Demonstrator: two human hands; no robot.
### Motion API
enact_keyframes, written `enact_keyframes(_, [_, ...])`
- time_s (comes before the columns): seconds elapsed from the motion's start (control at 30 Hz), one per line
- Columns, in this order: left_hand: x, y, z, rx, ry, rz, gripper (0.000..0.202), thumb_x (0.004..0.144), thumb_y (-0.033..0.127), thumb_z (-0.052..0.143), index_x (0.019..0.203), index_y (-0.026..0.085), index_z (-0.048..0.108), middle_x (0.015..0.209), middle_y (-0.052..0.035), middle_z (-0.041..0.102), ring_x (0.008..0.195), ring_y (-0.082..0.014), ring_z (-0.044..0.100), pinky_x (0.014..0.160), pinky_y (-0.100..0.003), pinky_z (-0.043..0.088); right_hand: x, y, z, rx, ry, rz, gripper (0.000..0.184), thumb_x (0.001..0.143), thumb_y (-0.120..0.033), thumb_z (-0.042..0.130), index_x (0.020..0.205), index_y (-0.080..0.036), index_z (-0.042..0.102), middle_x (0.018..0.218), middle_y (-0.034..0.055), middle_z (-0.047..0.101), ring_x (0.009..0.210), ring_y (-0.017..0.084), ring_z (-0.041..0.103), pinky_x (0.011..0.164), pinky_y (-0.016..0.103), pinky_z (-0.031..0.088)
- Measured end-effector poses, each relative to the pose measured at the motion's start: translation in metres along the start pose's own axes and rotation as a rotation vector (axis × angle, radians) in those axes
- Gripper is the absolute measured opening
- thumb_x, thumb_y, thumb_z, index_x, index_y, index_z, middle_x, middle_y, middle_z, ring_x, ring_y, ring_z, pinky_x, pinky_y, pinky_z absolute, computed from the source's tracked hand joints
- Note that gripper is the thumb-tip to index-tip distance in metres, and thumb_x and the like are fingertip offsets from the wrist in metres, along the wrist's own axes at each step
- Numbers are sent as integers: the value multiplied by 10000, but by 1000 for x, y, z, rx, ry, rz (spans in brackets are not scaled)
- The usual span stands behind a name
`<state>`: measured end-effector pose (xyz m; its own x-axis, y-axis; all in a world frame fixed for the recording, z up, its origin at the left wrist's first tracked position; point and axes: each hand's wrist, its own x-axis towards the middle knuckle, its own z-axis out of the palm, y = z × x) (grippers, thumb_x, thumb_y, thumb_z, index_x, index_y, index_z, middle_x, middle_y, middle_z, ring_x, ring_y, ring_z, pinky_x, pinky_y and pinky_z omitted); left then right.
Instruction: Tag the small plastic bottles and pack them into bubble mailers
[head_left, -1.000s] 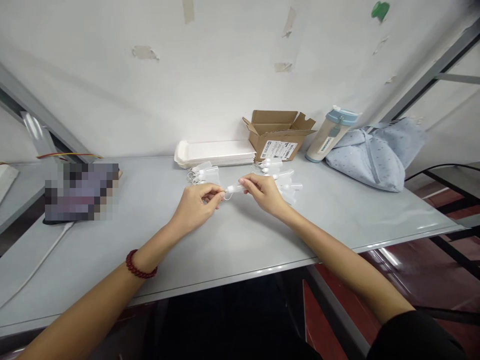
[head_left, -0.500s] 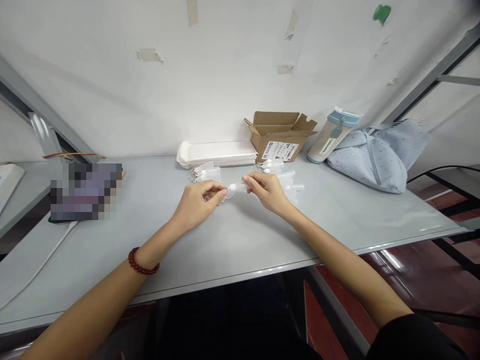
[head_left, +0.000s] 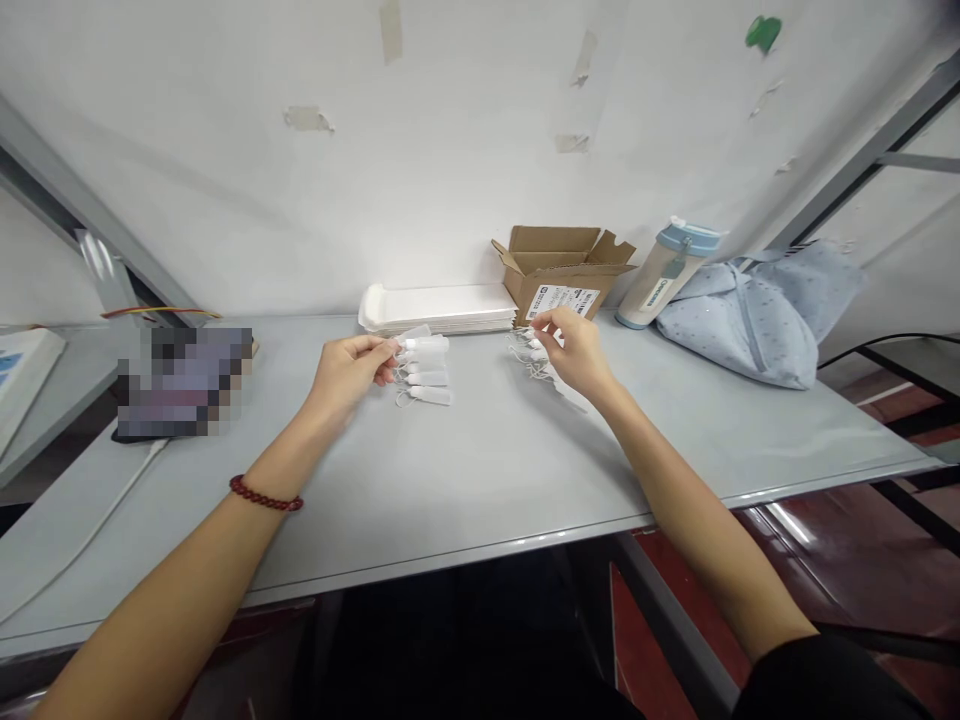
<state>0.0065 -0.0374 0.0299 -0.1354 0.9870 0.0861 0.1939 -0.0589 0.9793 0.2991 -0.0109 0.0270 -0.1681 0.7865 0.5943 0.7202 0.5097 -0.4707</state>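
Note:
My left hand (head_left: 346,368) rests on the grey table (head_left: 465,470) with its fingers loosely apart. Its fingertips touch the left pile of small clear bottles (head_left: 424,365), which have white caps and string loops. My right hand (head_left: 576,350) is further right, over a second pile of the same bottles (head_left: 525,345). Its thumb and fingers are curled and pinched on one bottle at the top of that pile. A red bead bracelet (head_left: 264,494) is on my left wrist.
By the wall lie a stack of white trays (head_left: 442,306), an open cardboard box (head_left: 561,272), a tumbler with a blue lid (head_left: 666,272) and a light blue cloth bag (head_left: 750,310). A blurred dark object (head_left: 184,380) with a white cable (head_left: 82,525) lies at the left.
Both hands held one bottle between them at the middle. They have parted: the left moved to the left pile and let go of it, and the right reached back to the right pile.

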Motion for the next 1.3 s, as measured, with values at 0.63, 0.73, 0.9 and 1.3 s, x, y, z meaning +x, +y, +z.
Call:
enact_keyframes(0.63, [8, -19, 3, 209, 27, -135, 177, 682, 319, 639, 630, 150, 648, 599, -26, 623, 471, -129, 551, 437, -228, 420, 7, 31, -23, -292, -220, 138, 229, 786, -124, 461, 839, -141, 683, 926, 116, 702, 838, 228, 603, 750, 328, 419])
enact_keyframes(0.73, [9, -22, 2, 313, 69, -54, 182, 689, 347, 607, 703, 172, 654, 615, -11, 636, 497, -154, 575, 468, -243, 415, 9, 26, -33, -232, -241, 234, 263, 801, -150, 415, 767, -142, 676, 878, 99, 706, 800, 210, 600, 716, 305, 409])
enact_keyframes(0.9, [4, -15, 2, 455, 110, 37, 259, 732, 374, 556, 855, 177, 670, 526, 14, 573, 494, -161, 530, 515, -255, 390, 10, 12, -46, -127, -297, 328, 272, 798, -197, 400, 677, -155, 640, 783, 59, 679, 761, 182, 574, 662, 273, 393])
enact_keyframes(1.3, [-3, -10, 8, 376, 82, 67, 242, 751, 360, 549, 862, 172, 654, 561, 32, 536, 509, -130, 495, 532, -244, 383, 5, 8, -53, -339, -696, 270, 293, 628, -95, 567, 890, -208, 630, 1027, 28, 645, 937, 203, 554, 689, 268, 425])
